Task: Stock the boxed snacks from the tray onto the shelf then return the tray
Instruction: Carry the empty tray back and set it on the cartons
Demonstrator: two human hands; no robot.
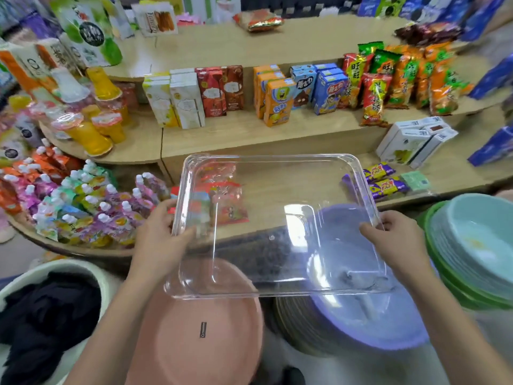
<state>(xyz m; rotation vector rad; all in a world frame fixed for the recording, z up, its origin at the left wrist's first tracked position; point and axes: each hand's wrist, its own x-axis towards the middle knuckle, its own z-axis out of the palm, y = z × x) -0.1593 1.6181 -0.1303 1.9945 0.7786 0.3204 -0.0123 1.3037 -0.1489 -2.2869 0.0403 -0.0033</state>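
The left hand (163,234) grips the left rim of the clear rectangular plastic tray (277,268), thumb inside, keeping it level. The tray looks empty, held near the body above round plastic basins (200,329), so stocking seems done. Upright snack boxes (194,98) line the far wooden shelf (249,134). The right hand (394,240) clasps the right rim, balancing it for carrying back.

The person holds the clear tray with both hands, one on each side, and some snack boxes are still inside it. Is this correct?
Not quite. The head view shows the clear tray is empty; the packets seen through it lie on the shelf beneath. The rest holds: the left hand and right hand grip its two sides.
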